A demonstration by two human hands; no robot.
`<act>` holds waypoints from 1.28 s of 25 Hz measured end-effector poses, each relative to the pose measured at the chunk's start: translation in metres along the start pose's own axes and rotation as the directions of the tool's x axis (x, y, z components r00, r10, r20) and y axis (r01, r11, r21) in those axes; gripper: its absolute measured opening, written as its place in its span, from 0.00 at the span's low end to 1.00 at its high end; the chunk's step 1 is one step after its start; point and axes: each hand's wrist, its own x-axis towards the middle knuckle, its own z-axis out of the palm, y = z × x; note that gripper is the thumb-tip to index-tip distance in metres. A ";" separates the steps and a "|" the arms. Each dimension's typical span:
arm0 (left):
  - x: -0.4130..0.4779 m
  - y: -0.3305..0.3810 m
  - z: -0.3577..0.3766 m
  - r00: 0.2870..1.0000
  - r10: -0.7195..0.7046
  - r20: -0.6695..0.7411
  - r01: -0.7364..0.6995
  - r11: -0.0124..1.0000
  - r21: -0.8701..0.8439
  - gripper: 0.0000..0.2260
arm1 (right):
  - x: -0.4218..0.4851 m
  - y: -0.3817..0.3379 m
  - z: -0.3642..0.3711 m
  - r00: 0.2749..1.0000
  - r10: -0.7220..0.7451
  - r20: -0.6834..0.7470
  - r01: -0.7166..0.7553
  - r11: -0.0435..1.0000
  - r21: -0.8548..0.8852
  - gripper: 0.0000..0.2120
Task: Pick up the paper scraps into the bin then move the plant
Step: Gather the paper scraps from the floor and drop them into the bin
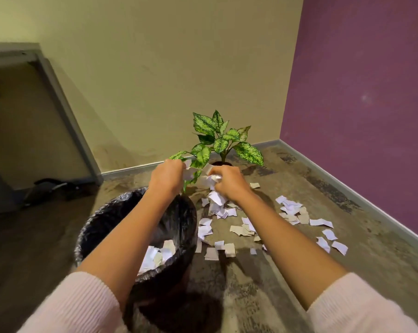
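Scrap-gathering step. Just beyond the bin [95,219], my left hand [166,175] and right hand [229,182] have fingers curled round bunched paper scraps [218,197]. More litter the floor [287,272] right of the bin. Next, I judge: bring both handfuls over the bin, release. The plant [221,138], beyond the bin, awaits.
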 end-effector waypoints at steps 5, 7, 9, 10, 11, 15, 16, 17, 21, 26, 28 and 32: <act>-0.017 -0.058 0.000 0.986 -0.128 0.106 0.123 0.991 0.055 0.12 | 0.007 -0.047 0.035 0.995 -0.077 0.063 0.074 0.996 0.049 0.17; -0.024 -0.076 0.010 0.970 -0.173 0.169 0.165 0.984 0.062 0.15 | 0.009 -0.061 0.050 0.992 -0.100 0.082 0.097 0.995 0.036 0.17; -0.028 -0.093 0.022 0.954 -0.205 0.217 0.191 0.978 0.081 0.17 | 0.011 -0.071 0.066 0.987 -0.120 0.109 0.118 0.993 0.026 0.18; -0.029 -0.101 0.029 0.947 -0.219 0.234 0.203 0.975 0.091 0.18 | 0.013 -0.075 0.075 0.984 -0.123 0.129 0.121 0.992 0.024 0.18; -0.030 -0.108 0.036 0.939 -0.234 0.254 0.215 0.972 0.099 0.17 | 0.013 -0.078 0.084 0.981 -0.124 0.148 0.122 0.992 0.022 0.18; -0.036 -0.128 0.054 0.903 -0.280 0.325 0.246 0.959 0.142 0.12 | 0.017 -0.084 0.113 0.964 -0.150 0.220 0.158 0.987 -0.017 0.16; -0.037 -0.131 0.057 0.893 -0.289 0.345 0.245 0.955 0.165 0.10 | 0.018 -0.084 0.118 0.956 -0.154 0.249 0.166 0.986 -0.031 0.17; -0.038 -0.133 0.059 0.880 -0.301 0.367 0.249 0.951 0.185 0.10 | 0.019 -0.083 0.123 0.947 -0.151 0.285 0.170 0.985 -0.044 0.18; -0.038 -0.139 0.063 0.838 -0.344 0.423 0.271 0.936 0.225 0.13 | 0.022 -0.082 0.133 0.897 -0.111 0.429 0.179 0.976 -0.122 0.29; -0.036 -0.134 0.064 0.837 -0.372 0.401 0.290 0.924 0.251 0.16 | 0.020 -0.080 0.130 0.862 -0.098 0.497 0.177 0.978 -0.114 0.38; -0.035 -0.129 0.061 0.847 -0.367 0.384 0.286 0.924 0.253 0.16 | 0.019 -0.079 0.127 0.877 -0.126 0.464 0.192 0.976 -0.098 0.36; -0.033 -0.113 0.054 0.892 -0.326 0.314 0.263 0.938 0.225 0.16 | 0.017 -0.073 0.109 0.930 -0.143 0.339 0.171 0.984 -0.057 0.28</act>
